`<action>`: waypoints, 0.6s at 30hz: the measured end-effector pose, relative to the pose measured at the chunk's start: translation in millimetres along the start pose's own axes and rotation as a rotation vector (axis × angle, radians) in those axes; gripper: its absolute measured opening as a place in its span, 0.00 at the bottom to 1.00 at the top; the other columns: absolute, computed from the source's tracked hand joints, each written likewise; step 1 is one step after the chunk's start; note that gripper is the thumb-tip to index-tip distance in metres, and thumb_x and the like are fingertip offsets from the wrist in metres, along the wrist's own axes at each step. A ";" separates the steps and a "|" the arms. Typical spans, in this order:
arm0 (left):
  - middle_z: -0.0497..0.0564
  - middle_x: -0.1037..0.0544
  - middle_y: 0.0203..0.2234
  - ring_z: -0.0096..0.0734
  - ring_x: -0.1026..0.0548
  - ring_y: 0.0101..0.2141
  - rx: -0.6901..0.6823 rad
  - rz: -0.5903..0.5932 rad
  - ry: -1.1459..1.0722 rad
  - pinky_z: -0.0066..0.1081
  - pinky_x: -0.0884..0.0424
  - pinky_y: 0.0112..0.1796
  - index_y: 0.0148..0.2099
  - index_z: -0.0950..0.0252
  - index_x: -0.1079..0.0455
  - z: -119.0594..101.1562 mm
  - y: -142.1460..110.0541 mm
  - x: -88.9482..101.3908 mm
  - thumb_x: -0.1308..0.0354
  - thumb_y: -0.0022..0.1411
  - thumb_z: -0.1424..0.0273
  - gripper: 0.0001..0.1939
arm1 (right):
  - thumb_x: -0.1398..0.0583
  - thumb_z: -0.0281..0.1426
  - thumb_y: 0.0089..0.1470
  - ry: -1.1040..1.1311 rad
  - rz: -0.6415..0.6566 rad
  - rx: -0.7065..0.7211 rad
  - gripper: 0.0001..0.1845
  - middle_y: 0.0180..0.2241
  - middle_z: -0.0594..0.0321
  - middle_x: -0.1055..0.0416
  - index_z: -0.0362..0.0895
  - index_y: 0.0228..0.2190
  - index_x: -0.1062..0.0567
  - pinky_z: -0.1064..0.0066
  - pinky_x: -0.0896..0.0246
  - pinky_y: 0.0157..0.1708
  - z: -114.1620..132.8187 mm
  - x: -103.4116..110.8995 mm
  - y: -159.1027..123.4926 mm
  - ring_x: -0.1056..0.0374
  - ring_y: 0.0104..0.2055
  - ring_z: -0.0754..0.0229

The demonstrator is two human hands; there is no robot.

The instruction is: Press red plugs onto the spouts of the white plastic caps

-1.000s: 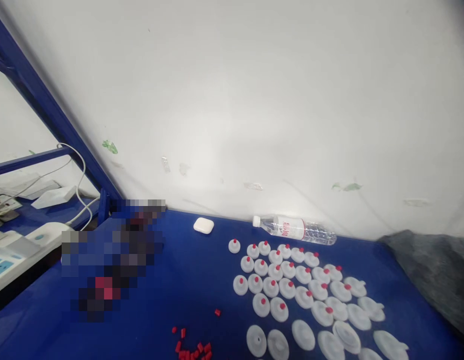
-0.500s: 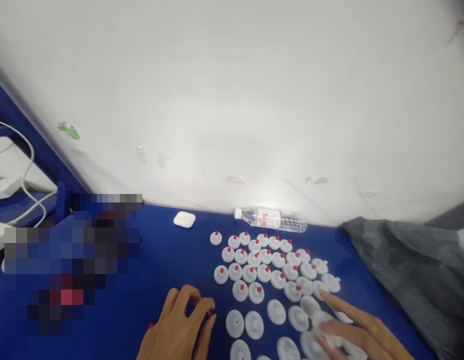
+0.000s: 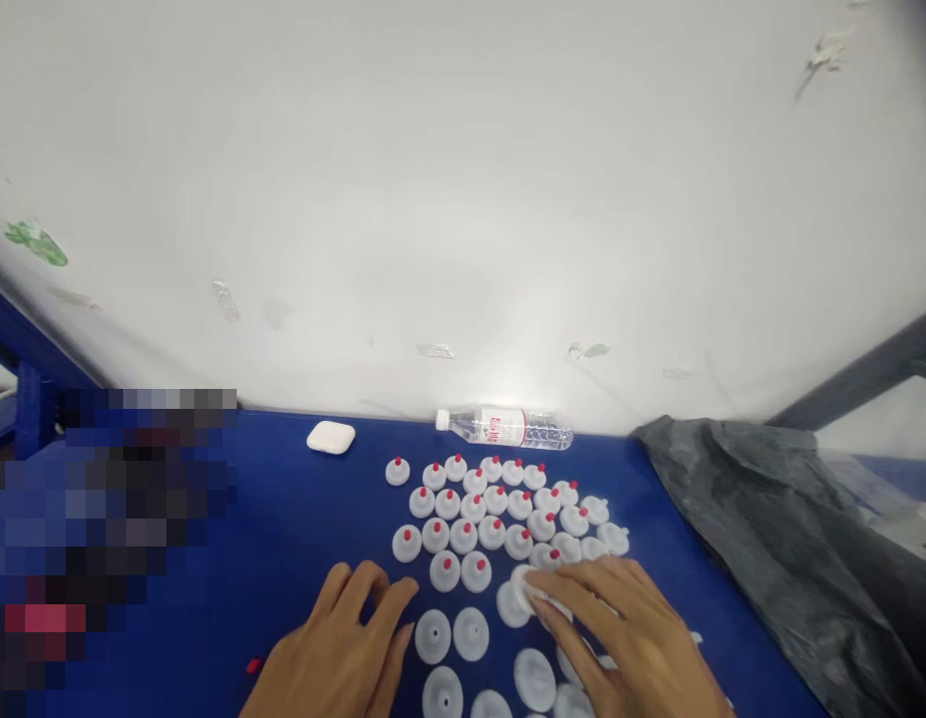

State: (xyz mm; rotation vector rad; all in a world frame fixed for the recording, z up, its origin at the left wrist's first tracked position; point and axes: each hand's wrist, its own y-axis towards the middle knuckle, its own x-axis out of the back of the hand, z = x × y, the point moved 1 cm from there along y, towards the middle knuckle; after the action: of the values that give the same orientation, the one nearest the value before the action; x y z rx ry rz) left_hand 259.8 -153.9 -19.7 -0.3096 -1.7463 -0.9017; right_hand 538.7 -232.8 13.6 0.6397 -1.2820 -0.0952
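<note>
The right hand (image 3: 619, 623) pinches a white disc (image 3: 520, 588); the left hand (image 3: 335, 638) is half-curled, its hold unclear; beyond them most discs (image 3: 407, 545) wear red caps (image 3: 448, 564), while bare discs (image 3: 470, 638) lie between

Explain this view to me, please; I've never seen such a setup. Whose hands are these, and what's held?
No machine here: these are a person's two bare hands, seen from a camera worn on their head, facing forward and down. On the blue table lie many white discs, some topped with red tips. Behind them, a clear bottle lies on its side near the wall. The right hand pinches a white disc. The left hand has curled fingers; I can't tell whether it holds anything.
</note>
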 end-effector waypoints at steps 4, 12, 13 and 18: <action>0.55 0.16 0.42 0.51 0.18 0.42 -0.071 0.101 0.064 0.37 0.16 0.27 0.52 0.53 0.23 -12.0 28.4 -5.7 0.51 0.66 0.76 0.20 | 0.43 0.22 0.70 -0.045 0.039 -0.031 0.12 0.39 0.66 0.21 0.49 0.46 0.22 0.61 0.33 0.43 1.1 -13.9 19.2 0.25 0.38 0.56; 0.50 0.19 0.37 0.47 0.18 0.41 -0.086 0.289 0.067 0.32 0.21 0.25 0.45 0.55 0.26 -13.1 48.5 -32.1 0.44 0.67 0.78 0.13 | 0.36 0.25 0.66 0.054 0.126 -0.072 0.11 0.40 0.69 0.20 0.50 0.47 0.21 0.60 0.33 0.48 -1.5 -22.4 19.9 0.24 0.41 0.55; 0.50 0.19 0.37 0.46 0.18 0.40 -0.094 0.271 0.046 0.32 0.21 0.25 0.45 0.54 0.27 -12.7 47.5 -30.4 0.45 0.68 0.78 0.12 | 0.38 0.28 0.69 0.046 0.104 -0.076 0.11 0.42 0.67 0.19 0.51 0.51 0.22 0.59 0.32 0.49 -1.6 -17.7 19.8 0.23 0.43 0.55; 0.47 0.20 0.34 0.38 0.19 0.33 -0.119 -0.018 -0.251 0.32 0.24 0.23 0.43 0.53 0.32 -20.5 46.2 -4.8 0.56 0.76 0.71 0.13 | 0.42 0.48 0.73 0.024 -0.002 0.060 0.25 0.52 0.61 0.19 0.46 0.62 0.28 0.61 0.27 0.53 13.3 -3.7 24.1 0.21 0.50 0.55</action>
State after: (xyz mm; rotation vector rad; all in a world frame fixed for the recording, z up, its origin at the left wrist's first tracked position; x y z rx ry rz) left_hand 304.1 -136.0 -2.3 -0.5039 -1.9297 -1.0167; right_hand 518.7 -216.6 24.1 0.6918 -1.2652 -0.0508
